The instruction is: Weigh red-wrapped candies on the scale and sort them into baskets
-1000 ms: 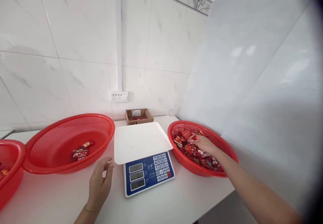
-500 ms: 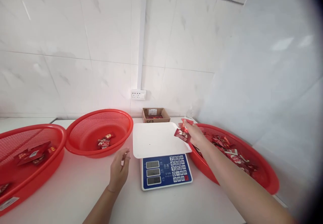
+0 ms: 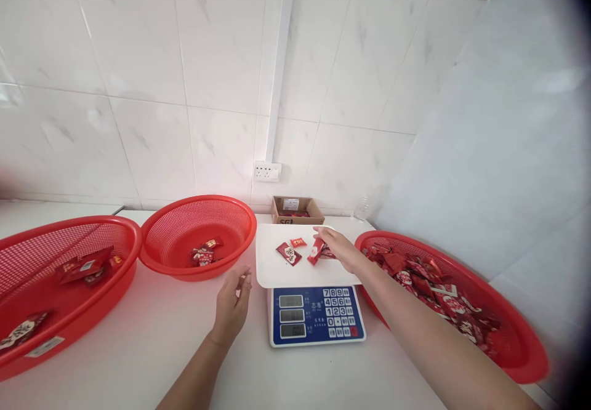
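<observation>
A blue digital scale [image 3: 315, 314] with a white weighing tray [image 3: 277, 268] stands in the middle of the white counter. Small red snack packets [image 3: 289, 253] lie on the tray. My right hand [image 3: 339, 248] reaches over the tray's right side, fingers closed on red packets [image 3: 318, 251] that touch the tray. Beside the scale's left edge, my left hand [image 3: 233, 302] rests on the counter, fingers loosely curled and holding nothing. To the right, a red basket [image 3: 521, 361] holds many red packets [image 3: 429, 277].
Two more red mesh baskets sit to the left: a middle basket [image 3: 175, 262] with a few packets and a far-left basket [image 3: 115, 274] with several. A small cardboard box [image 3: 298, 210] stands against the tiled wall, below a wall socket [image 3: 267, 171]. A clear bottle [image 3: 361, 211] stands by the corner.
My right hand carried packets out of the right basket and over the scale tray; two packets now lie loose on the tray. The view shifted left, showing the far-left basket.
</observation>
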`<state>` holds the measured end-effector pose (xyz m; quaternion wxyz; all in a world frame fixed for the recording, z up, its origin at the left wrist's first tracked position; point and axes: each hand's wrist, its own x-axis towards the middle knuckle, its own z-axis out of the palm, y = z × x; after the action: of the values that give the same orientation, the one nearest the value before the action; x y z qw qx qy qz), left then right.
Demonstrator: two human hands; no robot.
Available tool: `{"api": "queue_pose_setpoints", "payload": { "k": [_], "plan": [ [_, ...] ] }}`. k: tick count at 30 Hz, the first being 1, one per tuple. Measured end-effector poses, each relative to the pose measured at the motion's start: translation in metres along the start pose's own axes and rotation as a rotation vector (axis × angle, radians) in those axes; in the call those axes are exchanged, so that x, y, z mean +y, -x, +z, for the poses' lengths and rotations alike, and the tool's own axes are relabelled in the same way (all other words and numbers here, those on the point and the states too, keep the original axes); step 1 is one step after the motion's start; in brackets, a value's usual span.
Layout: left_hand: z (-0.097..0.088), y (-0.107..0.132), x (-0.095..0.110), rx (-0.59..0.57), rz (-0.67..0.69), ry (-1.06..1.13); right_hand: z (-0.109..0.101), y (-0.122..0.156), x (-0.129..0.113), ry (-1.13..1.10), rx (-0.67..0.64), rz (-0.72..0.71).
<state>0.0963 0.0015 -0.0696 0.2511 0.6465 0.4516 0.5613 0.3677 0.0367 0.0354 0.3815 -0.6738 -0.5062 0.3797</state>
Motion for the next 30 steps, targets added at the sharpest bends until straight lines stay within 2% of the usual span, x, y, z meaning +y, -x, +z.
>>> {"api": "queue_pose_setpoints", "payload": {
  "k": [6, 10, 17, 24, 30],
  "plan": [
    [0.0, -0.001, 0.002, 0.013, -0.015, 0.009, -0.004, 0.006, 0.004, 0.349, 0.055, -0.102],
    [0.0, -0.002, 0.002, 0.029, -0.033, 0.014, -0.003, 0.005, 0.007, 0.49, 0.058, -0.193],
    [-0.001, -0.002, 0.0, 0.011, -0.019, -0.005, 0.014, -0.003, 0.016, 0.644, -0.007, -0.319],
    [-0.001, -0.002, 0.001, -0.009, -0.032, 0.013, 0.037, -0.012, 0.019, 0.751, -0.097, -0.267],
    [-0.001, -0.003, 0.001, -0.002, -0.057, 0.015, 0.039, -0.001, 0.019, 0.789, -0.228, -0.329]
  ]
}}
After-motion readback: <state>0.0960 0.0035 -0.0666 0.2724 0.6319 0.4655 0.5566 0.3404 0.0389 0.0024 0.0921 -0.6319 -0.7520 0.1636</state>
